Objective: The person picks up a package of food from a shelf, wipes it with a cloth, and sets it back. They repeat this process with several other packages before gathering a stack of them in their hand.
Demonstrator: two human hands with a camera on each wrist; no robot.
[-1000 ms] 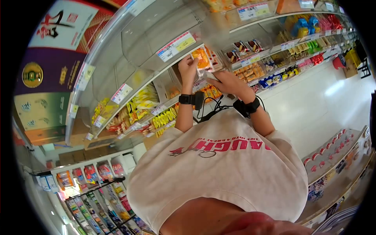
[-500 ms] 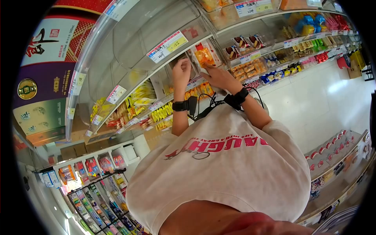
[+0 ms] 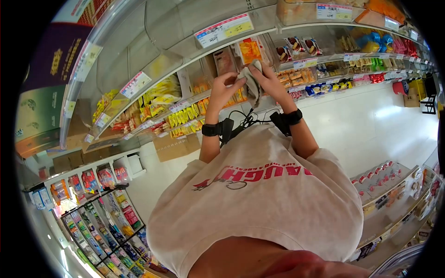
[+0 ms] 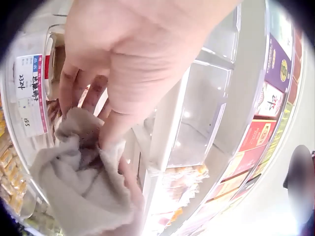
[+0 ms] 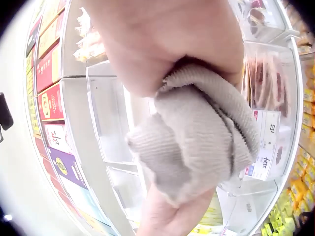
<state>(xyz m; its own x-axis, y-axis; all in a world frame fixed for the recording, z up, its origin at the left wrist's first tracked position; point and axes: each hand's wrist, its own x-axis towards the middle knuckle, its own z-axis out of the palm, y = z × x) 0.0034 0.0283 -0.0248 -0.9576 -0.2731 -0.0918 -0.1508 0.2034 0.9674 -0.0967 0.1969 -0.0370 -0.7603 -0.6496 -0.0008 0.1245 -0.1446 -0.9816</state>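
Observation:
A crumpled grey ribbed cloth (image 3: 253, 85) hangs between the two hands, in front of the snack shelf. My right hand (image 3: 273, 85) grips it from above, and its folds bulge out below the palm in the right wrist view. With thumb and fingertips, my left hand (image 3: 224, 91) pinches the cloth's near edge; in the left wrist view the cloth (image 4: 88, 182) spreads beneath that thumb. Just beyond the hands, an orange snack packet (image 3: 250, 48) stands in a clear shelf bin. Part of the right fingers is hidden by the cloth.
Clear plastic bins with price tags (image 3: 224, 30) line the curved shelf. Dark round snacks (image 3: 296, 48) lie to the right, yellow packets (image 3: 160, 97) to the left. Boxed goods (image 3: 51, 60) stand at the far left. Black cables (image 3: 245, 121) hang between the wrists.
The left hand let go of the orange packet, which now stands in the bin. Both hands drew back from it and came together on the cloth. The head view has shifted slightly.

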